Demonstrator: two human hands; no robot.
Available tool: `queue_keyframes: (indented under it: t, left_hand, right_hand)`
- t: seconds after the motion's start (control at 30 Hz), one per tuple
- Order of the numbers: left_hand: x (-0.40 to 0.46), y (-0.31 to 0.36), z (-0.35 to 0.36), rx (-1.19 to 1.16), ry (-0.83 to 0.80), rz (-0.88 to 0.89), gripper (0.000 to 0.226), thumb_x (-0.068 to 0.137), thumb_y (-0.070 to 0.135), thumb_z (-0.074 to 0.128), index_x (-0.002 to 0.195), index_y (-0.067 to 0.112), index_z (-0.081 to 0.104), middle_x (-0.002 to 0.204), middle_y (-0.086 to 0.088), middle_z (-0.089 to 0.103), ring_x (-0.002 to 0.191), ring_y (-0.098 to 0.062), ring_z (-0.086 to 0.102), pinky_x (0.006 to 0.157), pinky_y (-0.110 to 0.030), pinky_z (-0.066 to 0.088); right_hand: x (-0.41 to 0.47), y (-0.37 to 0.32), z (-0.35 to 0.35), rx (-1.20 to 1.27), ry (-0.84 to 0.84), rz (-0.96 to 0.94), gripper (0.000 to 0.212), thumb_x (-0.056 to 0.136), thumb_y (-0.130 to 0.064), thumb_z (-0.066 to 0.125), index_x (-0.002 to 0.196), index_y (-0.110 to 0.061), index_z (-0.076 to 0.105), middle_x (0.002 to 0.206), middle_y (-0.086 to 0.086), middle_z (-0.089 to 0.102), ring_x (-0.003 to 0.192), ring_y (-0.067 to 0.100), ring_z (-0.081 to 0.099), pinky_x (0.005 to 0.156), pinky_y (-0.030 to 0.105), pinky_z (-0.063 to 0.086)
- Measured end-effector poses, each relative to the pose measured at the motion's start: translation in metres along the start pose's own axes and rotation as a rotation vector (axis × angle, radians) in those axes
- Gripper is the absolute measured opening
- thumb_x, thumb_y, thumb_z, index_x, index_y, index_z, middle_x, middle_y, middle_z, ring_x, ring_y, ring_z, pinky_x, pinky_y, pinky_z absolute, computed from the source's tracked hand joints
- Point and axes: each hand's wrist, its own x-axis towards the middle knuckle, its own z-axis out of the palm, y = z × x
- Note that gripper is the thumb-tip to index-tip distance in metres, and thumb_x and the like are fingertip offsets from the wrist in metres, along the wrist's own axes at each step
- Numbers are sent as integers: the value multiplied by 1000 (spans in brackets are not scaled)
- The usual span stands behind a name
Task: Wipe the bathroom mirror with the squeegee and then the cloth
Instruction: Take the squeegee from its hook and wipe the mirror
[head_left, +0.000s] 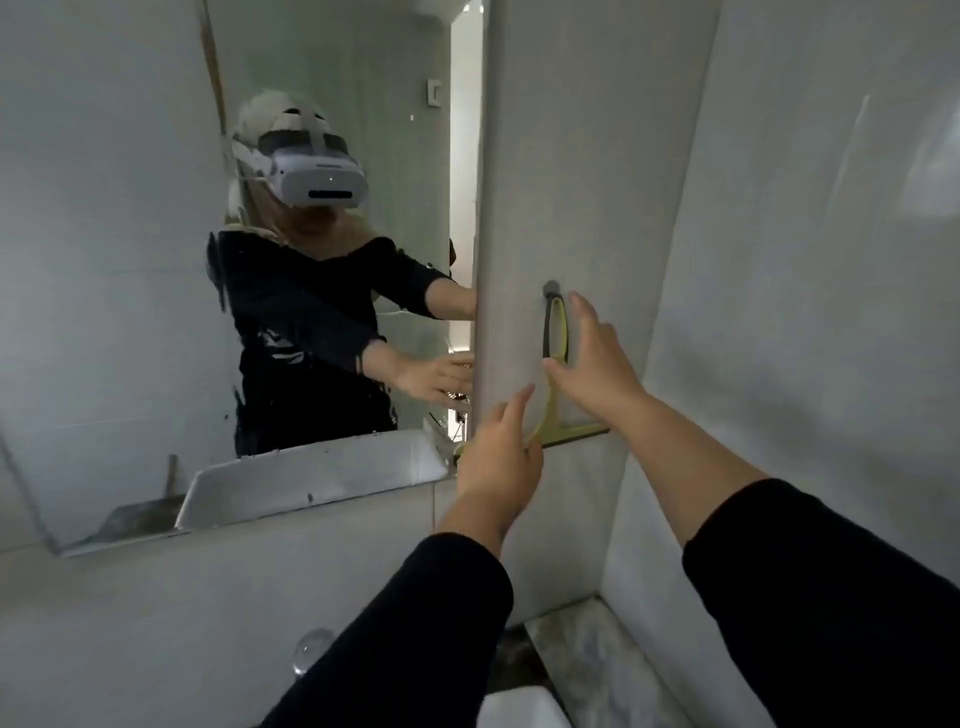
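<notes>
The mirror (156, 312) hangs on the left wall and reflects a person in a dark top. A yellow-green squeegee (558, 332) with a looped handle hangs from a grey hook (550, 287) on the white panel to the right of the mirror, blade lowest. My left hand (498, 457) lies over the left end of the blade; whether its fingers grip cannot be told. My right hand (592, 364) is open beside the handle loop, thumb close to the loop's lower end. No cloth is in view.
A white wall panel (779, 260) angles out on the right. Below it runs a marble ledge (597, 660). A white basin edge (519, 709) shows at the bottom. A clear round knob (311, 649) sticks out of the tiled wall under the mirror.
</notes>
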Motion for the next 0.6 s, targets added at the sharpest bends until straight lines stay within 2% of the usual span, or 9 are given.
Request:
queue_keyframes:
  t: [0.1, 0.2, 0.37, 0.5, 0.6]
  left_hand:
    - [8, 3, 21, 21, 99, -53, 67, 89, 14, 51, 147, 31, 23, 137, 1, 47, 109, -22, 56, 78, -38, 52]
    - [17, 2, 44, 8, 137, -78, 64, 91, 17, 51, 147, 29, 23, 132, -1, 52, 110, -24, 57, 81, -42, 51]
    - [18, 5, 66, -43, 196, -108, 60, 91, 19, 52, 146, 27, 27, 128, 0, 56, 109, -24, 57, 88, -41, 46]
    - [14, 12, 67, -53, 300, -113, 50, 93, 24, 51, 140, 32, 34, 118, 5, 61, 104, -17, 59, 88, -39, 45]
    - [12, 22, 57, -33, 384, -92, 47, 91, 26, 55, 134, 32, 41, 110, 8, 63, 100, -14, 60, 86, -37, 42]
  right_hand:
    - [14, 4, 8, 48, 33, -61, 82, 87, -21, 63, 147, -37, 9, 138, 10, 37, 111, 28, 49, 88, 31, 39]
    - [24, 9, 20, 93, 45, -54, 82, 87, -17, 64, 146, -39, 12, 128, 11, 42, 91, 19, 46, 78, 27, 37]
    - [29, 17, 30, 147, 60, -75, 80, 85, -7, 61, 141, -44, 17, 118, 10, 53, 87, 28, 60, 77, 31, 46]
    - [26, 11, 14, 144, 71, -73, 74, 81, -8, 63, 137, -38, 26, 96, 4, 56, 79, 22, 58, 67, 28, 43]
    - [19, -4, -4, 166, 106, -61, 70, 81, -7, 64, 135, -35, 28, 78, -5, 48, 69, 18, 57, 59, 31, 50]
